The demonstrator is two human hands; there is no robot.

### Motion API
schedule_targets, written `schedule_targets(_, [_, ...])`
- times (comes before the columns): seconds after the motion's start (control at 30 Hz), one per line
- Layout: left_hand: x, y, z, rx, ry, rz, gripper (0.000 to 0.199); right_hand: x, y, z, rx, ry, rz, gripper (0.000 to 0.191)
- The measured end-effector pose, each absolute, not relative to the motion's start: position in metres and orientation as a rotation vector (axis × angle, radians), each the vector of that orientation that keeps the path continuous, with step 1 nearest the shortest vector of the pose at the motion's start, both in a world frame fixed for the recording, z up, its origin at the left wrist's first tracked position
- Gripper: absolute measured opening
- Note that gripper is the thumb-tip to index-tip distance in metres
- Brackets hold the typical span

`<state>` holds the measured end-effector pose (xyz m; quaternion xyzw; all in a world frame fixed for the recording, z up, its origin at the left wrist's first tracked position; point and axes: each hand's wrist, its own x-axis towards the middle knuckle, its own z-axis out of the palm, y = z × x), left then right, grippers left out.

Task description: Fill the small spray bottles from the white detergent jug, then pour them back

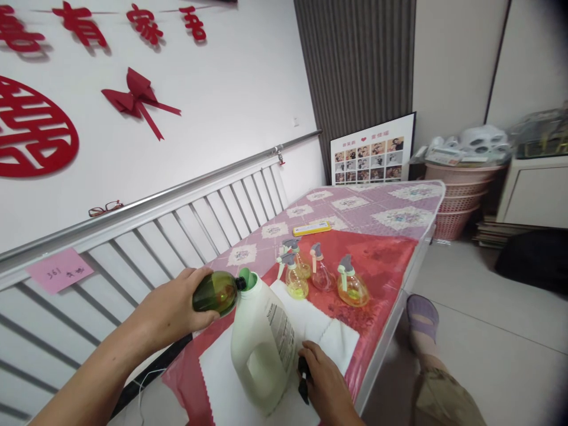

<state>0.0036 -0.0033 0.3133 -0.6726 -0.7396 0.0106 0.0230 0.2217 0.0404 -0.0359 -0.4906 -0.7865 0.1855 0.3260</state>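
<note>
My left hand [173,305] is wrapped round a dark green bottle [216,294], tilted nearly level. The bottle's black neck rests at the green spout [249,278] of a large white jug [248,313], which stands upright on a white cloth [222,367]. Whether liquid is flowing cannot be seen. Low beside the jug's right side, my right hand [326,378] is closed on a small black piece [303,378] with a white bit, perhaps a spray top, partly hidden by the fingers. Several clear spray bottles [352,290] with grey heads stand behind, some holding yellow liquid.
A red cloth [377,254] lies over the patterned tablecloth [368,207], with a yellow flat box [311,228] near the back. A white railing [213,213] runs along the left, bearing a pink note [60,270]. Pink baskets [461,195] stand at the far right.
</note>
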Motion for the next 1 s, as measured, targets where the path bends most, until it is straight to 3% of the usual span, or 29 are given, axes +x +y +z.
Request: schedule_targets(1.0, [0.0085,-0.0033,0.3217,-2.118,-2.309,0.033,0.06,0.222,0.0391,-0.0335,-1.259,-2.015,0.536,0.057])
